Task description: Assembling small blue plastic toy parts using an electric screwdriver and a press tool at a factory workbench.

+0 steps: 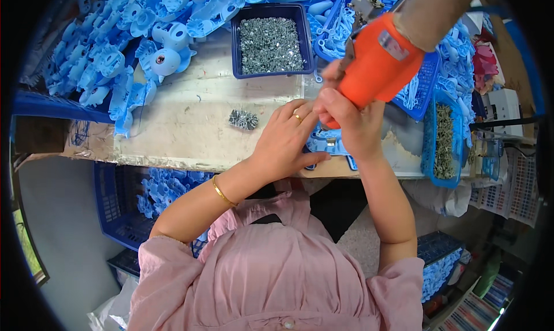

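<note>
My left hand [283,137], with a ring and a bracelet, rests at the front of the worktable, its fingers and thumb around a light blue plastic part [332,145]. Most of that part is hidden under my hands; a small metal piece shows on it. My right hand [359,123] is closed around the lower end of an orange power screwdriver [378,60], tilted down toward the part. Its tip is hidden behind my fingers. Left of my left hand lies a small pile of silvery metal pieces [243,120].
A dark blue tray [236,60] of small metal pieces stands farther back. Light blue plastic shells [109,60] heap up at left. A blue basket [424,88] of plastic parts and a bright blue bin [427,152] of brassy screws stand at right. Below the table sits another blue crate [118,215].
</note>
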The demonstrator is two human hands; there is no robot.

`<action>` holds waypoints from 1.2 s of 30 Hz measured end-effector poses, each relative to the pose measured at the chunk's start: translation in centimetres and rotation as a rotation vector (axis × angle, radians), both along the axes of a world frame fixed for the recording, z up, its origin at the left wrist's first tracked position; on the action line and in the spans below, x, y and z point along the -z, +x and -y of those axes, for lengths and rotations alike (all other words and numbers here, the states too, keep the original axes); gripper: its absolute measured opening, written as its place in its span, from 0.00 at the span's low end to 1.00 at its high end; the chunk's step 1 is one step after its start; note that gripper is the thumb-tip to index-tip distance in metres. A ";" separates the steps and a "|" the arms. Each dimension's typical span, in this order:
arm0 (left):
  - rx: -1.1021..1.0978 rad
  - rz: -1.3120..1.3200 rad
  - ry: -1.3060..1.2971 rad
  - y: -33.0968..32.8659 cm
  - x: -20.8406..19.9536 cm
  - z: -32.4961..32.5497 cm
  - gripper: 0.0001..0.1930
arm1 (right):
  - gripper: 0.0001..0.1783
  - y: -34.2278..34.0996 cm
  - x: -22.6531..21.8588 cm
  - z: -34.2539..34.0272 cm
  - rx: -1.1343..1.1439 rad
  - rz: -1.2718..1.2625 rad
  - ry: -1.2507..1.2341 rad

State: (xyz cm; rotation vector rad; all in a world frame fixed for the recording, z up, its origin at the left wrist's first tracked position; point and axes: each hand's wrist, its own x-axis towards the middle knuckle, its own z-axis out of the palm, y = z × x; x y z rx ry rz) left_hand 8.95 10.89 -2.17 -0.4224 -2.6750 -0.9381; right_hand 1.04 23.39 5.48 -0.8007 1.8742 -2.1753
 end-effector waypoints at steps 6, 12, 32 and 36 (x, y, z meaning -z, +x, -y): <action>-0.072 -0.029 0.141 0.4 -1.8 0.8 0.40 | 0.24 -1.4 -4.9 1.8 -0.064 -0.251 -0.021; -0.006 -0.036 0.115 1.6 -2.4 1.3 0.35 | 0.16 -1.9 -12.6 -3.9 0.500 -0.927 0.272; 0.195 -0.139 -0.137 -0.5 -1.4 -2.8 0.15 | 0.45 -3.6 -14.1 -2.3 0.220 -0.236 -0.117; 0.213 -0.180 -0.153 -0.9 -1.3 -3.5 0.14 | 0.25 -6.9 -10.9 -7.1 -0.157 -0.337 -0.122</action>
